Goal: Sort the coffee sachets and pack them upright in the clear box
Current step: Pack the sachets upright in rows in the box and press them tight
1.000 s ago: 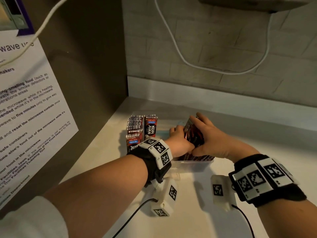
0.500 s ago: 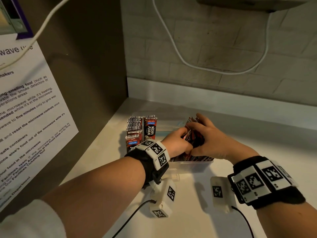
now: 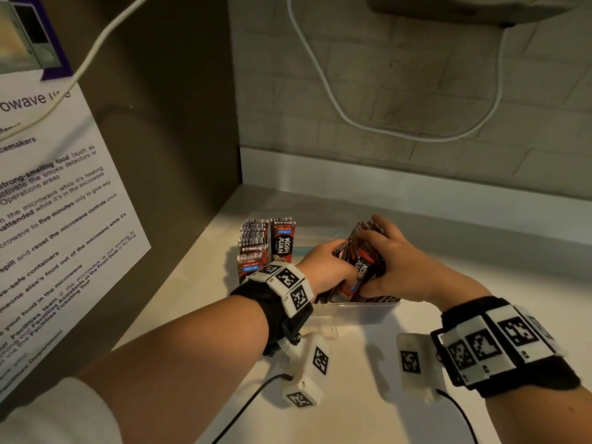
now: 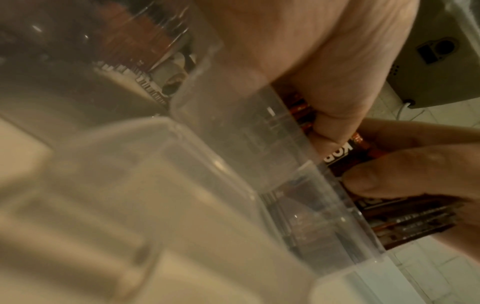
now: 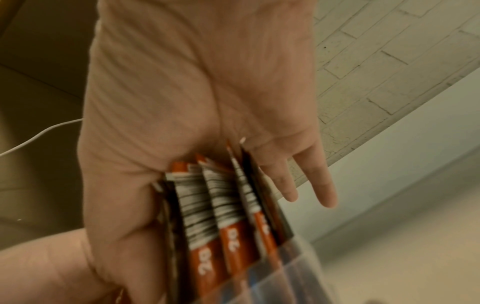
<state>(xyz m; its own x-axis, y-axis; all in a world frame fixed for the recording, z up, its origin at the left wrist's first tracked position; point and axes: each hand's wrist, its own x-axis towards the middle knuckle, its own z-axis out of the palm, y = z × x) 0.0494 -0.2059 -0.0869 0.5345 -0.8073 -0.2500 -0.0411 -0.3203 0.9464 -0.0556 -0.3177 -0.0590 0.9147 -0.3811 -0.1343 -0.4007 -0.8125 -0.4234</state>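
— Look at that grip: the right hand (image 3: 413,270) is curled round a whole bundle of sachets (image 3: 363,261), thumb on the near face, the fingers wrapped over the far side. The left hand (image 3: 326,267) pinches the same bundle from the other side, fingers folded in against the packets.

— Where's the bundle now, in the box or above it?

— Partly in. The lower ends are down inside the clear box (image 3: 362,310), at its right end, while the tops stick out above the rim. From the right wrist you see the packets fanned a little in the palm, barcode strips upward, their bottoms behind the clear wall (image 5: 298,265).

— It looked different a moment ago, didn't it?

— Yes. A second ago the left hand sat lower and more to the side, knuckles nearer the box's left part. Since then it has slid across and closed in against the bundle, and a sachet front reading KOPI now shows between the two hands. The right hand has hardly shifted.

— So what does that tell you?

— My guess: they are squaring up the bundle and seating it upright. The sorted rows (image 3: 267,241) already stand on end at the left of the box, so this seems to be a later batch, not the first. The packets are thin and slippery-looking; a loosened squeeze could let them splay.
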